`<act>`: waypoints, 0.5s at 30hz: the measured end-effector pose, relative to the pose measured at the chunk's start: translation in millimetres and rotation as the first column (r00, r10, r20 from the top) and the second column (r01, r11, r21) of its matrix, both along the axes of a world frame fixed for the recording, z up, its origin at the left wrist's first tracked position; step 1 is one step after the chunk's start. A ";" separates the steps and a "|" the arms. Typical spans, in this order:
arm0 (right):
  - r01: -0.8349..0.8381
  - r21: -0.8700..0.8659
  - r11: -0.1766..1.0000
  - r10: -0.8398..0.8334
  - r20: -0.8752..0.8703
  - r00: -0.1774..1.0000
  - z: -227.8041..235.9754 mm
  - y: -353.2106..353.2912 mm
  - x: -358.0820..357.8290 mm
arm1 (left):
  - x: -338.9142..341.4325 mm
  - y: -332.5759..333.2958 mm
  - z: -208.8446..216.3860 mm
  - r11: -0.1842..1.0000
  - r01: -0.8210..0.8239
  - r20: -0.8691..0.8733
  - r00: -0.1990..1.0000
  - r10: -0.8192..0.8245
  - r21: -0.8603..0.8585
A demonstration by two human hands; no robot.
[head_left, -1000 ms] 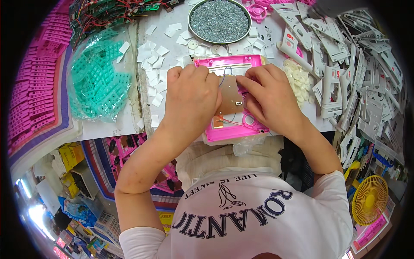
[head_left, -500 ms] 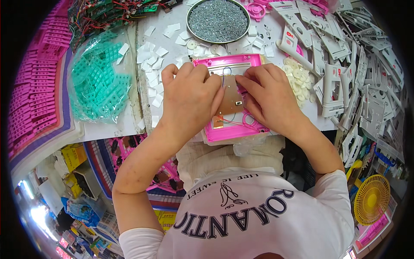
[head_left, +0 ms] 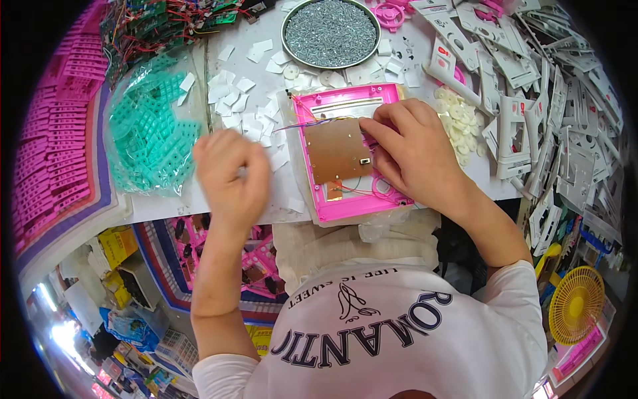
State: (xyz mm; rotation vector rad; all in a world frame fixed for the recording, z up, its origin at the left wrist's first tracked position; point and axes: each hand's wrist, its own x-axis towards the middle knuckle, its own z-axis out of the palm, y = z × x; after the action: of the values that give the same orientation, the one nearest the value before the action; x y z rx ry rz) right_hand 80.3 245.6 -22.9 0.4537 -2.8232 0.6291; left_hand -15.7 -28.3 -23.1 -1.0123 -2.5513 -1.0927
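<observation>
A pink plastic frame (head_left: 352, 213) lies on the table in front of me. Inside it rests a brown circuit board (head_left: 332, 149) with a small black-and-white switch and thin coloured wires. Thumb and fingers of my right hand (head_left: 419, 153) pinch the board's right edge. My left hand (head_left: 232, 176) hangs in the air left of the frame, its fingers curled; whatever they may hold is hidden. Wires (head_left: 306, 124) stick out leftward from the board's top edge. A small copper-coloured piece (head_left: 334, 191) with wires sits in the frame below the board.
A round metal tray (head_left: 286, 40) of screws stands behind the frame. White square pieces (head_left: 229, 86) are scattered left of it. A bag of turquoise parts (head_left: 153, 126) lies further left. Cream discs (head_left: 458, 120) and piled white panels (head_left: 515, 133) occupy the right. Circuit boards (head_left: 166, 26) heap far left.
My left hand has come off the board and moved left and slightly down, uncovering the board's left part. My right hand stays at the board's right edge.
</observation>
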 end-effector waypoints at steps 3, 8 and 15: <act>0.018 0.014 1.000 -0.018 0.010 1.000 -0.2 -0.4 -0.2 | 10.5 -2.7 1.1 0.976 -0.147 0.090 0.987 0.134 0.159; 0.035 0.060 0.998 -0.039 0.066 0.997 9.2 -5.7 -7.9 | 11.1 54.7 5.7 0.999 -0.041 -0.141 0.989 0.043 0.016; 0.003 0.161 0.987 -0.004 0.008 1.000 5.9 -8.0 -8.1 | 18.4 39.3 -2.7 0.962 0.107 -0.146 0.978 -0.147 -0.252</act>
State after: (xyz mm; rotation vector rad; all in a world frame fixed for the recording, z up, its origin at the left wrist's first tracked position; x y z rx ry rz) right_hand 72.3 237.6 -17.0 0.4750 -2.8947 0.4036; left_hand 2.7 11.0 -25.8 -1.2839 -2.5581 -0.7006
